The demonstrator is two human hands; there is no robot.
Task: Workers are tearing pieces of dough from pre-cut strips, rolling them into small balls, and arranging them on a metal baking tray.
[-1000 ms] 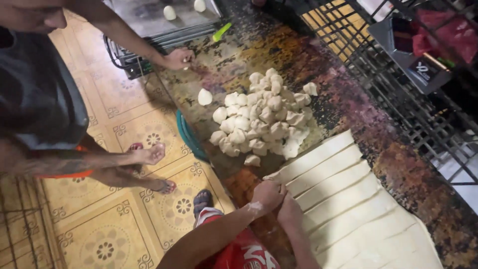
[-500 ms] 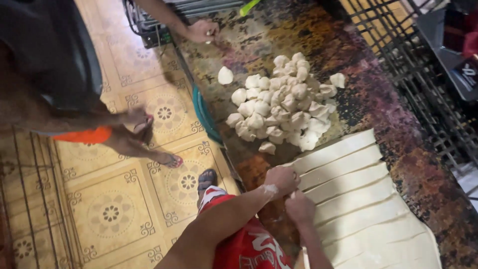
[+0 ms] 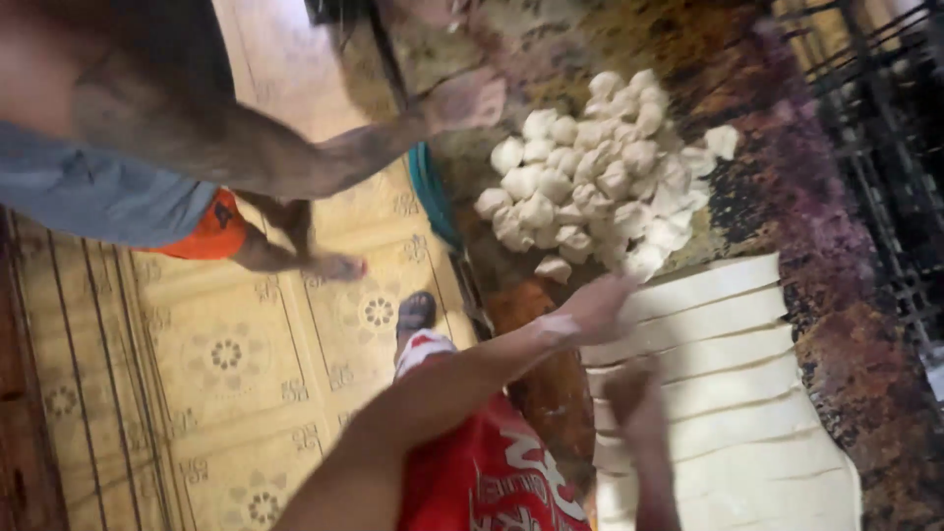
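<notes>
Pale dough covers the near end of the mottled stone counter [image 3: 836, 324]: a rolled sheet cut into long dough strips [image 3: 728, 393] lying side by side, and beyond them a heap of small dough pieces [image 3: 590, 177]. The left hand [image 3: 600, 307] rests at the near end of the top strip, fingers apparently laid flat on it — motion blur hides whether they pinch anything. The right hand [image 3: 634, 393] sits on the middle strips, too smeared to tell open from closed. Judging by the layout, strips are being portioned into pieces; a clean pinch at one strip's end seems called for. A co-worker's hand [image 3: 467, 98] presses the counter beyond the heap.
</notes>
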